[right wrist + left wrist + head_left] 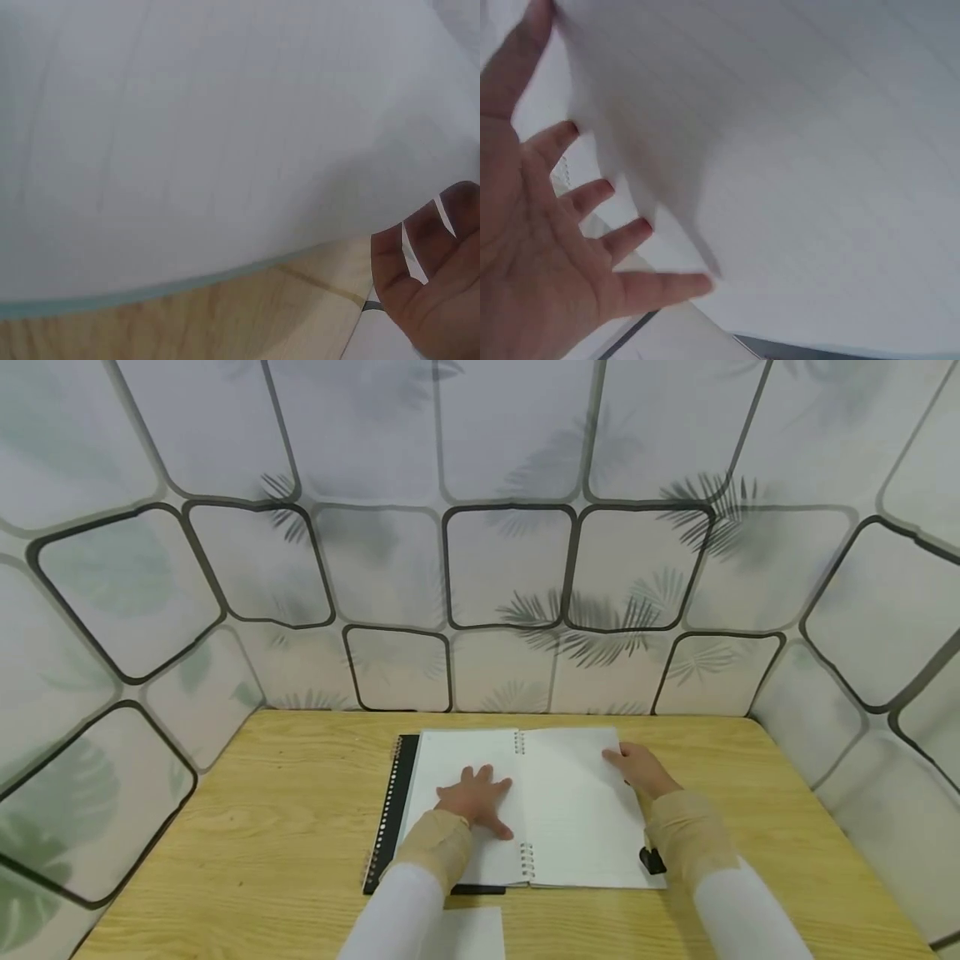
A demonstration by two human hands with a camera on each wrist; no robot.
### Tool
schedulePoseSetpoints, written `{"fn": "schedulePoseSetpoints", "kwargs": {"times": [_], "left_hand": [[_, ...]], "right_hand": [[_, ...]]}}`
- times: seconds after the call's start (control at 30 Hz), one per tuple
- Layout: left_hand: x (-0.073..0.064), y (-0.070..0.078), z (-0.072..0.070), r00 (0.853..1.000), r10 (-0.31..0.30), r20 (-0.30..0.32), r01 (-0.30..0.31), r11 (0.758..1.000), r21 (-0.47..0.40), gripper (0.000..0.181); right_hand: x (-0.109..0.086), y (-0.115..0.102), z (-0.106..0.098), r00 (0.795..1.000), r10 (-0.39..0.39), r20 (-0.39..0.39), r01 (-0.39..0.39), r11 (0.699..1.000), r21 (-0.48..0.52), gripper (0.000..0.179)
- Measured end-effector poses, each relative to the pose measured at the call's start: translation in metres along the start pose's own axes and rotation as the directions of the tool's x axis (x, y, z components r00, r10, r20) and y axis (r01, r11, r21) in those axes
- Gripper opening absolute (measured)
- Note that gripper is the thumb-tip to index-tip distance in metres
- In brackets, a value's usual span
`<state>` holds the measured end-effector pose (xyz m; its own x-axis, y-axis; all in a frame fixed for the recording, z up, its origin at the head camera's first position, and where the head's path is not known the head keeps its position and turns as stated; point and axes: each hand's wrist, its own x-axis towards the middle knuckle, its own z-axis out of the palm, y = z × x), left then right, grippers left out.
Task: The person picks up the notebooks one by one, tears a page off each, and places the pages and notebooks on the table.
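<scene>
A ring-bound notebook [573,810] lies spread on the wooden table, its pages white and faintly lined. My left hand [474,797] rests on the left page with fingers spread apart; in the left wrist view the fingertips [634,234] touch the paper. At the right page's outer edge, my right hand [643,770] pinches the paper, thumb above and fingers beneath. The right wrist view has the curled fingers [427,236] under the lifted-looking page edge [187,281].
A black spiral-bound cover [390,818] sticks out beneath the notebook's left side. Near the front lies a white sheet [476,935], partly behind the left sleeve. A small black object [652,861] sits by the right page's lower edge. Patterned fabric walls [502,568] surround the table [247,843].
</scene>
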<state>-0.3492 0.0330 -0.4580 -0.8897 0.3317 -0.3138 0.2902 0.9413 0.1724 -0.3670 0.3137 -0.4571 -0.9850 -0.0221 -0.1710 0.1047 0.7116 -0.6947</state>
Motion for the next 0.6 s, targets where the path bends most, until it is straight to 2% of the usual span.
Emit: {"fn": "schedulePoseSetpoints", "kwargs": {"times": [0.1,0.17,0.37,0.5,0.6], "left_hand": [[0.006,0.003,-0.002,0.996,0.051,-0.066,-0.047,0.997,0.064,0.094],[0.008,0.005,-0.003,0.995,0.068,-0.076,-0.063,0.996,0.065,0.100],[0.008,0.003,-0.005,0.999,0.016,0.031,-0.015,0.999,-0.052,0.110],[0.007,0.001,-0.006,0.999,0.013,0.046,-0.009,0.997,-0.078,0.109],[0.006,0.001,-0.006,0.999,0.012,0.053,-0.007,0.996,-0.090,0.108]], "right_hand": [[0.000,0.001,0.001,1.000,0.023,-0.013,-0.023,0.999,-0.033,0.039],[0.000,0.002,0.002,0.999,0.017,-0.029,-0.019,0.998,-0.052,0.045],[0.004,0.005,0.003,0.999,0.040,-0.026,-0.042,0.993,-0.109,0.048],[0.005,0.009,0.001,0.999,0.040,-0.022,-0.043,0.988,-0.150,0.047],[0.006,0.014,0.000,0.998,0.066,-0.018,-0.068,0.990,-0.121,0.040]]}}
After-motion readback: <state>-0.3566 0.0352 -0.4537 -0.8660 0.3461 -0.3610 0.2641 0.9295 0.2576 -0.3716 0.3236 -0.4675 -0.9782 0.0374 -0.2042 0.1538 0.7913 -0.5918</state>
